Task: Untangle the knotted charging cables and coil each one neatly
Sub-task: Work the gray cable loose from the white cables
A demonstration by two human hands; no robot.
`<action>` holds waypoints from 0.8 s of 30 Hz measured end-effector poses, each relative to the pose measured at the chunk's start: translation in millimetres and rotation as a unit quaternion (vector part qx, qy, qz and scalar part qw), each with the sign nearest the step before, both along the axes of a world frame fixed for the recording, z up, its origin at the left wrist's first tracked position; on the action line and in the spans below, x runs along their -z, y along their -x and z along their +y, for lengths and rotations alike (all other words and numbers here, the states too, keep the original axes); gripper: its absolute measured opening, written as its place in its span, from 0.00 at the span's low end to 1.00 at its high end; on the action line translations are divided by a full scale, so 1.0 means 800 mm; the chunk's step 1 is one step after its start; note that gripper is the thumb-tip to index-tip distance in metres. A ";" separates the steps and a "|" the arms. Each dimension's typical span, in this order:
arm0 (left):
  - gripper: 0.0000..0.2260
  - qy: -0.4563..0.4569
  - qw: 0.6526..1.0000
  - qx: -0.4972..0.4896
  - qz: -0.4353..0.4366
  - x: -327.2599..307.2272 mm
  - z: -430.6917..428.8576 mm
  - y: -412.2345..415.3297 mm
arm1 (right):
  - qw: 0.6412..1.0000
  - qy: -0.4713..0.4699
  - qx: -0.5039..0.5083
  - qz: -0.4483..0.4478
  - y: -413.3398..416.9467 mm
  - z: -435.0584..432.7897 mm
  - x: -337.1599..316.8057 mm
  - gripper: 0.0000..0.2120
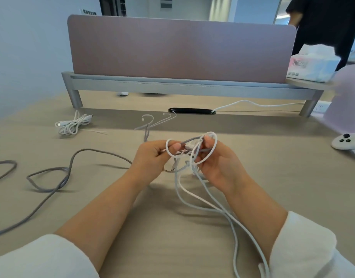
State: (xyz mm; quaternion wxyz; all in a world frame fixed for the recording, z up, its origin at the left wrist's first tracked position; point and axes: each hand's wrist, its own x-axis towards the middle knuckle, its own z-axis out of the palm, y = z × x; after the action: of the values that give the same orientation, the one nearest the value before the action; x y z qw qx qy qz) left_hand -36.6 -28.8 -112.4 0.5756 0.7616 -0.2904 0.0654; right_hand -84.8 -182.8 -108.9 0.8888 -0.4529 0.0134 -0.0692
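Observation:
Between my hands, above the desk, hangs a knot of cables point(189, 150). My left hand point(152, 159) pinches a white loop and the grey braided cable point(52, 177), which trails left across the desk in wide loops. My right hand point(216, 163) grips the other side of the knot, with a white loop around its fingers. Pale white cable strands point(222, 205) drop from the knot toward the lower right edge of the view.
A coiled white cable point(72, 123) lies at the far left, a thin grey cable point(150, 123) beyond my hands. A pink divider panel point(180, 49) on a metal frame closes the back. A white game controller point(346, 143) and a tissue pack point(313, 65) sit right; a person stands behind.

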 end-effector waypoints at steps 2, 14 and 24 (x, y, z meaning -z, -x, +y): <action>0.07 0.041 0.999 0.000 0.035 -0.006 -0.003 0.003 | 0.999 -0.021 -0.022 -0.040 0.000 -0.001 0.001 0.06; 0.09 0.076 0.990 -0.048 0.110 -0.009 0.010 -0.006 | 0.825 0.548 0.127 -0.046 0.002 -0.019 -0.010 0.20; 0.13 0.108 0.971 -0.192 0.095 -0.006 0.018 -0.028 | 0.937 0.318 0.138 -0.049 -0.003 -0.024 -0.004 0.11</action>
State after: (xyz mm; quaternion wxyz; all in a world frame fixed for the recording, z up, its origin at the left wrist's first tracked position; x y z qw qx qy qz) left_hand -14.1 -14.3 -107.2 0.6559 0.7393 -0.0736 0.1332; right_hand -82.3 -201.8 -105.9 0.6797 -0.7015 0.0093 -0.2143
